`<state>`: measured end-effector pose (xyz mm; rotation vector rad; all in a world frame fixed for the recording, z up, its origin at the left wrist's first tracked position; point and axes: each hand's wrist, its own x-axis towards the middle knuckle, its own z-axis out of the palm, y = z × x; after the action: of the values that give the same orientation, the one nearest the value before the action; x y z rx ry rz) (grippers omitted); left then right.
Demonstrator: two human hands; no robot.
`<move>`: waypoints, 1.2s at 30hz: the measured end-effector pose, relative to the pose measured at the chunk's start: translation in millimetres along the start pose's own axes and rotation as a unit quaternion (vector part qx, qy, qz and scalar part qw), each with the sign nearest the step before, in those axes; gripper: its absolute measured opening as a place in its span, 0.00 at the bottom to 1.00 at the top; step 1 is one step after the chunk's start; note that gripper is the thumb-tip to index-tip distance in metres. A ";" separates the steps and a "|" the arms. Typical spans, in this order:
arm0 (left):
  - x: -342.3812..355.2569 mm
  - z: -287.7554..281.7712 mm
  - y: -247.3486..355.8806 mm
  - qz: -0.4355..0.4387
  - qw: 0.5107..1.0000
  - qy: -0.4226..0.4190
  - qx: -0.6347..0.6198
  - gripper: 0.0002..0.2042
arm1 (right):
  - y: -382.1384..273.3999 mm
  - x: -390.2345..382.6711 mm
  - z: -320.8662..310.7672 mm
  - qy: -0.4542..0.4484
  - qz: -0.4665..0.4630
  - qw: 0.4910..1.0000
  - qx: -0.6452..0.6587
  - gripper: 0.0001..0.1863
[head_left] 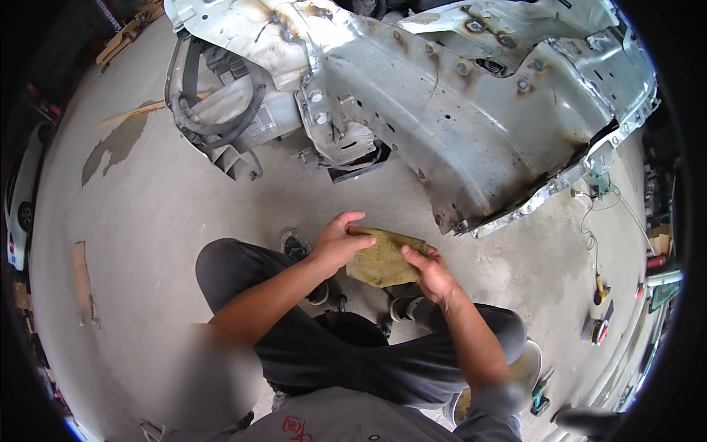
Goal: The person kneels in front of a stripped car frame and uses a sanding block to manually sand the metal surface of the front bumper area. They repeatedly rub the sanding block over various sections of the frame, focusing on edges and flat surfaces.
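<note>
On my remote feed, I have 2 hands apart from each other, both clamped on 1 folded olive-yellow cloth, held in the air over the concrete floor. My left hand pinches its upper left corner, thumb on top; my right hand grips its right edge, thumb also on top. I can't see most fingers underneath. Ahead is the silver car-body section, its nearest corner just beyond the cloth. A brown strip lies toward the floor's left edge.
</note>
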<state>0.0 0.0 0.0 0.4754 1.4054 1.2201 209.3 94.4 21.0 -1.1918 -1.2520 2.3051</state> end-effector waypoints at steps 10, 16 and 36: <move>8.1 23.8 -5.8 -0.115 0.977 -0.058 -0.170 0.17 | 23.3 13.6 16.0 0.122 -0.142 0.952 0.243 0.09; 11.4 17.9 -0.3 -0.033 0.982 -0.048 -0.179 0.15 | 27.4 6.8 -8.0 0.096 0.053 0.992 0.059 0.27; 7.6 1.0 13.8 -0.055 0.993 -0.089 -0.053 0.10 | -11.4 -1.2 -13.3 0.121 -0.031 0.989 0.073 0.01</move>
<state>-6.0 11.9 8.4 0.4165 1.1936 1.1280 218.5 108.1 26.8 -1.3150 -1.0027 2.0929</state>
